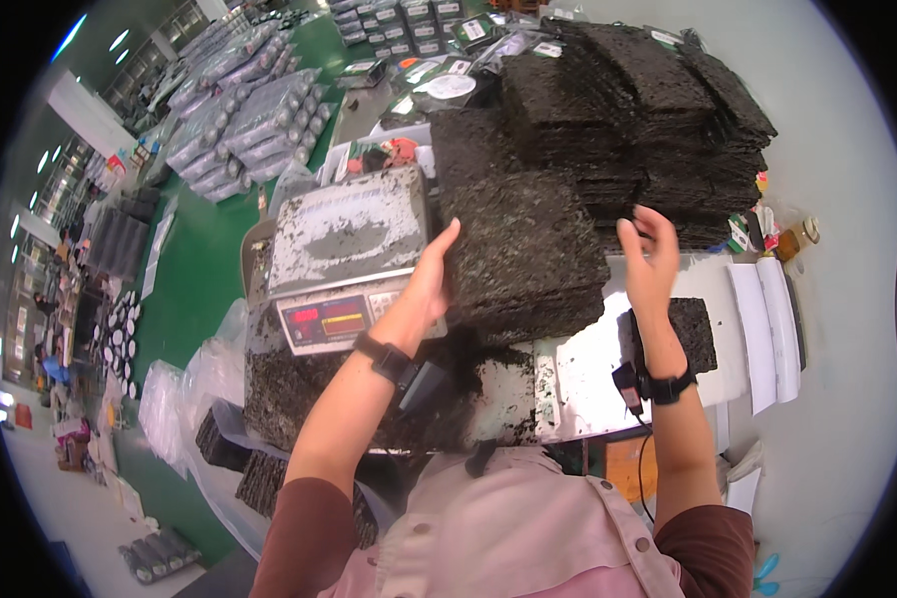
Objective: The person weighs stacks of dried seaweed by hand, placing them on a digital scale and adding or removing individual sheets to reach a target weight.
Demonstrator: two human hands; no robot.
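Observation:
A thick stack of dark dried seaweed sheets [523, 247] sits in front of me, right of a digital weighing scale [351, 232]. My left hand [433, 273] grips the stack's left side, thumb along the upper edge and the other fingers largely hidden. Just off the stack's right side is my right hand [652, 258], empty, its fingers apart and loosely curled. Seaweed flakes cover the scale's metal pan, which carries no stack. Its display [325, 321] is lit red. Both wrists wear dark bands with small devices.
Tall seaweed piles [643, 112] rise behind the stack. A smaller seaweed piece [693, 334] lies on the white tabletop [583, 359], near white paper sheets [762, 336] and a jar [798, 238]. A dustpan [256, 254] stands left of the scale. Wrapped bundles [247, 112] are heaped on the green floor.

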